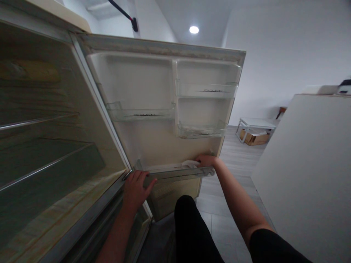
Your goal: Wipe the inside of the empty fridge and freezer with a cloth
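A clear plastic door shelf (175, 176) runs across the lower part of the open refrigerator door (153, 142). My left hand (136, 188) is at the shelf's left end, its fingers curled over the rim and its thumb along the front. Inside the right end of the same shelf, my right hand (207, 160) is closed on a white cloth (189, 163), pressed down behind the front wall. The right fingertips are partly hidden by the cloth and the shelf.
Higher on the door sit a left shelf (141, 114) and two right shelves, the upper right shelf (208, 89) among them. At left, the refrigerator's glass shelf (46, 164) spans the interior. A white cabinet (307, 164) stands right. Beyond it, a low table (257, 123) covers a cardboard box (255, 138).
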Available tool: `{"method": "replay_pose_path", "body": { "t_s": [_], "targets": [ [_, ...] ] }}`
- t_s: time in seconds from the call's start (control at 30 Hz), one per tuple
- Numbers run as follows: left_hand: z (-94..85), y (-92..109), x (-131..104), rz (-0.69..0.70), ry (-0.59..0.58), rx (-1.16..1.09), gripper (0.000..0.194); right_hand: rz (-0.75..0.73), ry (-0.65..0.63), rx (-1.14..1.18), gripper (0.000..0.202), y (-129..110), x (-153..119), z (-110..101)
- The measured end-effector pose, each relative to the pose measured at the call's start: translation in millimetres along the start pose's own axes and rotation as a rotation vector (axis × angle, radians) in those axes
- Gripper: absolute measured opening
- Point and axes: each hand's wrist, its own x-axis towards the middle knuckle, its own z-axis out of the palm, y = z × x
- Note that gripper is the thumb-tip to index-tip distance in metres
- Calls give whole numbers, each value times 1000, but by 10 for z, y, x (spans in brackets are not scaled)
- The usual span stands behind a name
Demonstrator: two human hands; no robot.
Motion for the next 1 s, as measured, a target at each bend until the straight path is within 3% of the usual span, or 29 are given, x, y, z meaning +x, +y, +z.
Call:
{"method": "replay_pose_path", "body": {
  "t_s": [1.0],
  "targets": [
    [-29, -5, 5, 66, 28, 46, 32, 1, 13, -44, 34, -42, -32, -3]
  ]
}}
